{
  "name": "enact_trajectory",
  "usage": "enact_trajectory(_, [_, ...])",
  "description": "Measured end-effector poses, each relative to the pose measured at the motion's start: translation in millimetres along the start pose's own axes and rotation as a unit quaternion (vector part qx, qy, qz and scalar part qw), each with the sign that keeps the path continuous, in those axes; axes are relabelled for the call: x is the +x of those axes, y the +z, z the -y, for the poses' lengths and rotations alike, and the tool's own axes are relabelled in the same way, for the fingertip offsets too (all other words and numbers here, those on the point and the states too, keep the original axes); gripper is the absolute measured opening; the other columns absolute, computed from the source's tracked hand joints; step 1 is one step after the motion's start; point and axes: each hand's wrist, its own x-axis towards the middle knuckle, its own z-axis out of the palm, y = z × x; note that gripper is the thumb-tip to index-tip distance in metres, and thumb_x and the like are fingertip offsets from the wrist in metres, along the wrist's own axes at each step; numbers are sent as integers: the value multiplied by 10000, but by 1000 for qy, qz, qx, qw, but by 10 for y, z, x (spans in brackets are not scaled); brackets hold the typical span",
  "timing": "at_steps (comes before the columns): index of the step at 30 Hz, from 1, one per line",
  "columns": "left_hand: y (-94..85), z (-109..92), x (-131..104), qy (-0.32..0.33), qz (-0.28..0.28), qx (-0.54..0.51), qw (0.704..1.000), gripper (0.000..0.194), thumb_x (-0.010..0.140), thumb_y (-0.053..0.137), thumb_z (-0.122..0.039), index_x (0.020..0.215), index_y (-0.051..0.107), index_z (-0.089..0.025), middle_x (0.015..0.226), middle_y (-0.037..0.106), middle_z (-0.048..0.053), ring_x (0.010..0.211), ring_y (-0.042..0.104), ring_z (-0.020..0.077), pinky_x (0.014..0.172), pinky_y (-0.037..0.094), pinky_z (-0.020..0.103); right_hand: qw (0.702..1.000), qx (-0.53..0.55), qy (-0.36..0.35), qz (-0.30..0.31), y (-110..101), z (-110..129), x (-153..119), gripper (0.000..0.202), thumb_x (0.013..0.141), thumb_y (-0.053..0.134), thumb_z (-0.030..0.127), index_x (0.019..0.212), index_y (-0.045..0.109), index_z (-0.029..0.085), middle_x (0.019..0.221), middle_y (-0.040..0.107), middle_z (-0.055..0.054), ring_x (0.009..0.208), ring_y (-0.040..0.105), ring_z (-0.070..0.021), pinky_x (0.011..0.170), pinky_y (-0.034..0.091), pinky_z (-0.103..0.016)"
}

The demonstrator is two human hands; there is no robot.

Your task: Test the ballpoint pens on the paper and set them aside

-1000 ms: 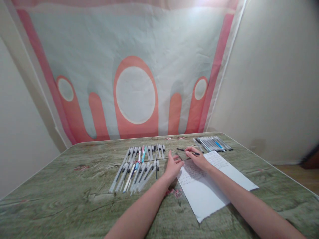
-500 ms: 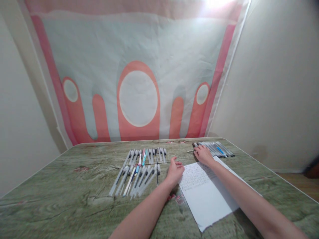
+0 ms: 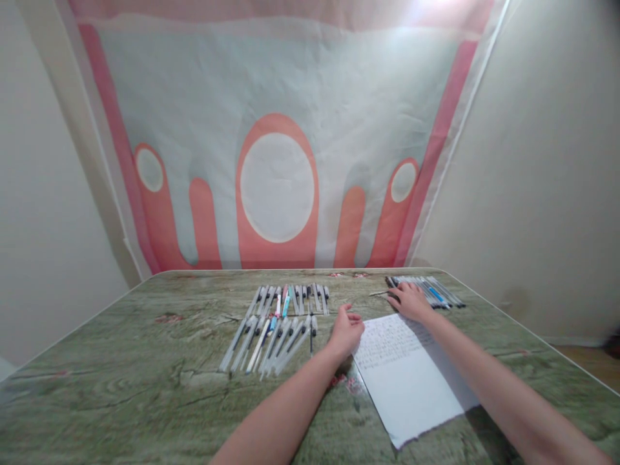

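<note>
My left hand [image 3: 347,330] rests by the top left corner of a handwritten sheet of paper [image 3: 411,394], its fingers loosely curled and apart, with nothing seen in them. Beyond the sheet's top edge, my right hand [image 3: 409,301] lies palm down with fingers stretched out over the left part of a row of pens [image 3: 443,292]. The fingertips touch or hover near the pens; exactly which is hidden by the hand. Left of my left hand, more pens lie in two rows, a far row [image 3: 298,299] and a near row [image 3: 259,347], mostly clear with dark caps.
The wood-patterned table [image 3: 121,387] carries everything, with its far edge close to a pink and pale hanging cloth [image 3: 203,90]. A grey wall [image 3: 547,161] stands on the right. Both forearms reach in from the near edge, the right one crossing the sheet.
The whole view has shifted slightly, so the table and pens appear farther right. Both hands keep nearly the same places beside the sheet and the right pen row.
</note>
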Motion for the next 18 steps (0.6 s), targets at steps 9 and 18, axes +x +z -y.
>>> enact_trajectory(9, [-2, 11, -30, -3, -4, -9, 1000, 524, 609, 593, -85, 1085, 397, -182, 888, 565, 56, 722, 542, 130, 643, 415, 241, 1000, 24, -6, -15, 19, 29, 44, 378, 805, 394, 479, 1028, 601, 256, 1040, 522, -93, 968, 428, -258, 783, 300, -375])
enact_trajectory(18, [-47, -90, 28, 31, -35, 11, 999, 271, 621, 544, -61, 856, 460, -166, 791, 564, 45, 700, 535, 137, 657, 411, 264, 980, 159, -120, -11, -66, 927, 242, 307, 787, 466, 234, 1080, 535, 176, 1020, 531, -92, 949, 476, -202, 821, 347, -300])
